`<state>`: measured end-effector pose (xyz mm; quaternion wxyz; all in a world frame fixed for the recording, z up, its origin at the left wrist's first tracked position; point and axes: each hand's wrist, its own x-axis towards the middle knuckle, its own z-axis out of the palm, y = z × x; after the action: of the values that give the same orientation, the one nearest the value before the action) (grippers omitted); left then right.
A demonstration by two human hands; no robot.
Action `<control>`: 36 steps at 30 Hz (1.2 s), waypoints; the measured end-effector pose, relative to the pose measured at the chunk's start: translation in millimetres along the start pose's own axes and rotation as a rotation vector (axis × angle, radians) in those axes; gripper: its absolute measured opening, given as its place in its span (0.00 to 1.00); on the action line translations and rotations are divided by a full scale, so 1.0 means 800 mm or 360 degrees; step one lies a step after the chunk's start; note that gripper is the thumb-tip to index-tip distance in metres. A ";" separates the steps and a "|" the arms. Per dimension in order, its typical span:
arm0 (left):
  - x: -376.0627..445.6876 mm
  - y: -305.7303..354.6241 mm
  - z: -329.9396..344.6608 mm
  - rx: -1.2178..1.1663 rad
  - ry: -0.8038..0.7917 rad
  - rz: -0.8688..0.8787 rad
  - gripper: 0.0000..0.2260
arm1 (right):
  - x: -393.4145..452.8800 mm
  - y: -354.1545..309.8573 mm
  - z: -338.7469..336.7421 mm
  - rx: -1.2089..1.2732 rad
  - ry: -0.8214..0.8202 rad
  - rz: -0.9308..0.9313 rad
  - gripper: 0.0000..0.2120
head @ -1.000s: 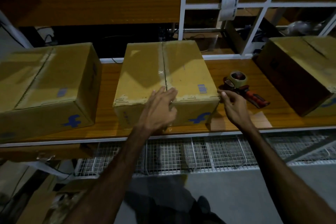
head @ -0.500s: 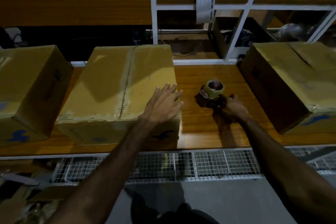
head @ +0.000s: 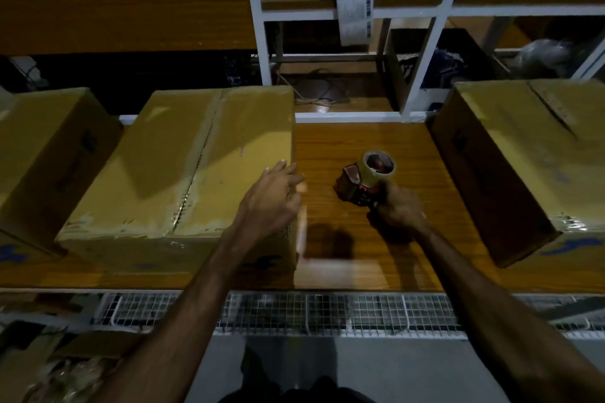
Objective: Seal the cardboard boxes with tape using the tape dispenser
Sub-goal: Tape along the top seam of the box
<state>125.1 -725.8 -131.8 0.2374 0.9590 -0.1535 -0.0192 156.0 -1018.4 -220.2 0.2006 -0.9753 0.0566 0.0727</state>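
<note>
- The right hand (head: 397, 208) is wrapping its grip tight around the handle of the red tape dispenser with a tan tape roll (head: 368, 178), forearm reaching in from the lower right.
- The dispenser is sitting low over the brown wooden surface (head: 353, 147), roll end pointing away from the person; whether it is touching the wood is hard to tell.
- The left hand (head: 273, 203) is lying palm down on the near right corner of the middle brown cardboard box with a taped centre seam (head: 183, 170), fingers spread loosely and closed on nothing, just left of the dispenser.
- A second brown cardboard box with a blue mark (head: 530, 167) is standing right of the dispenser, well apart from it.
- A third brown cardboard box (head: 49, 154) is standing far left of the dispenser, beside the middle box.
</note>
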 end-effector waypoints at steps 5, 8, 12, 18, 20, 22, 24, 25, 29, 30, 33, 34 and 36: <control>0.000 0.032 0.011 -0.0374 0.0572 -0.0153 0.15 | -0.020 -0.026 -0.004 0.0369 0.0357 -0.0031 0.24; 0.014 0.054 0.007 -0.0539 0.0716 -0.0289 0.16 | -0.037 -0.060 -0.017 0.0464 0.0548 -0.0103 0.22; 0.033 0.058 -0.003 -0.0854 0.0780 -0.0551 0.27 | -0.068 -0.108 -0.032 0.0556 0.0802 -0.0203 0.17; 0.027 0.035 -0.022 -0.1525 0.0457 -0.0524 0.28 | -0.097 -0.165 -0.043 0.0704 0.1014 -0.0248 0.18; 0.019 0.020 -0.028 -0.1727 0.0379 -0.0435 0.24 | -0.099 -0.181 -0.045 0.0721 0.1072 -0.0236 0.18; 0.011 0.006 -0.036 -0.1945 0.0263 -0.0373 0.20 | -0.098 -0.198 -0.048 0.0760 0.1121 -0.0235 0.18; 0.003 -0.005 -0.047 -0.2191 0.0070 -0.0341 0.15 | -0.098 -0.217 -0.053 0.0802 0.1160 -0.0252 0.19; -0.002 -0.009 -0.054 -0.2323 -0.0043 -0.0324 0.12 | -0.098 -0.226 -0.056 0.0813 0.1182 -0.0253 0.18; -0.022 -0.034 -0.077 -0.2643 -0.0338 -0.0166 0.11 | -0.099 -0.265 -0.060 0.0842 0.1240 -0.0252 0.17; -0.027 -0.042 -0.083 -0.2725 -0.0402 -0.0122 0.13 | -0.101 -0.274 -0.059 0.0859 0.1250 -0.0256 0.17; -0.043 -0.060 -0.103 -0.3020 -0.0613 -0.0088 0.16 | -0.108 -0.302 -0.054 0.0886 0.1295 -0.0287 0.18; -0.048 -0.063 -0.110 -0.3097 -0.0646 -0.0117 0.16 | -0.111 -0.311 -0.052 0.0881 0.1314 -0.0300 0.18; -0.057 -0.071 -0.125 -0.3157 -0.0637 -0.0218 0.16 | -0.115 -0.328 -0.045 0.0872 0.1346 -0.0318 0.18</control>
<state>109.1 -619.6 -70.9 0.8949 0.3152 -0.0500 -0.3119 106.2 -785.7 -71.6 0.4144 -0.8317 0.0564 -0.3652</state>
